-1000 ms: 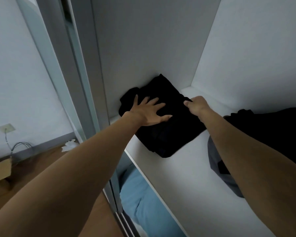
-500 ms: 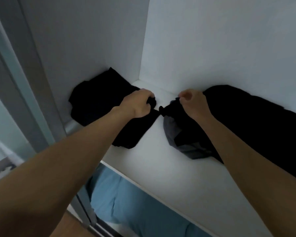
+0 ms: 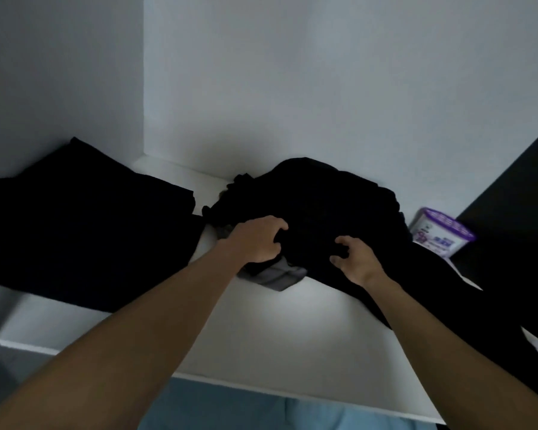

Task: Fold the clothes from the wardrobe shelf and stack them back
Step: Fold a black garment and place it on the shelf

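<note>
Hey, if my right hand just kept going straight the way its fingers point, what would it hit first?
Your right hand points up and away into the crumpled black clothes pile, which its fingertips already seem to touch. Behind that comes the wardrobe's white back wall, though depth is hard to judge here.

Two bare forearms and hands, no sleeves seen

Nothing is worn on the left hand [image 3: 257,240] or the right hand [image 3: 356,262]: no rings, watch or gloves can be made out. Behind each hand, wrist and forearm are left uncovered to the frame's edge.
</note>
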### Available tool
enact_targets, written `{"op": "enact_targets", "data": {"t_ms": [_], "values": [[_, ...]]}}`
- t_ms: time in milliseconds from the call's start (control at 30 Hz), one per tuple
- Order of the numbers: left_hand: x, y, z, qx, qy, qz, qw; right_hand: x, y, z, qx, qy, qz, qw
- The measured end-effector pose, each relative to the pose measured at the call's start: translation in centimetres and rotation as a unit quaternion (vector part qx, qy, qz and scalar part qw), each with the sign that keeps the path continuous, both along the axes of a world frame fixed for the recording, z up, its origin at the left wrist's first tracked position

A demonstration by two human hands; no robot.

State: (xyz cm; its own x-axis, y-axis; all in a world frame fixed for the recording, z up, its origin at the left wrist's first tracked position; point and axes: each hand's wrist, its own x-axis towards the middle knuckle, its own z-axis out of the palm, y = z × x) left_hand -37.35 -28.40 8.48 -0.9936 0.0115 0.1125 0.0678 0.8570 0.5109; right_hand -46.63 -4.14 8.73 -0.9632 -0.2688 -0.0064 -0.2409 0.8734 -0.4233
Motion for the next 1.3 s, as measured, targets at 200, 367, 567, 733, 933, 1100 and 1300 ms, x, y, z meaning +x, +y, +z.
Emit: {"op": "enact_targets", "data": {"t_ms": [200, 367, 567, 733, 933, 1100, 1300], "values": [[-1.4, 1.0, -0.8, -0.032, -0.047, -0.010, 0.998, -0.6, 1.1, 0.3, 0.137, 0.122, -0.092, 0.979], [-1.5, 1.2, -1.0, -0.066, -0.064, -0.022, 0.995, -2.5, 2.7, 1.0, 0.091, 0.136, -0.102, 0.981], [-1.4, 1.3, 0.4, -0.029, -0.087, 0.000, 0.996, -3.7, 2.4, 1.4, -0.271, 0.138, -0.222, 0.926], [-2.2, 3.9, 3.1, 0.261, -0.048, 0.103, 0.958, 0.9, 4.2, 4.2, -0.519, 0.060, -0.081, 0.849], [-2.8, 12.6, 4.7, 0.519, -0.218, 0.055, 0.824, 9.0, 10.1, 4.5, -0.343, -0.172, 0.237, 0.893], [-2.5, 19.6, 3.4, 0.476, -0.193, 0.079, 0.855, 11.0, 15.3, 3.0, -0.223, -0.287, 0.290, 0.885], [-0.4, 22.8, 2.6, 0.483, -0.044, 0.129, 0.865, 10.4, 19.6, 0.8, -0.206, -0.292, 0.243, 0.902]]}}
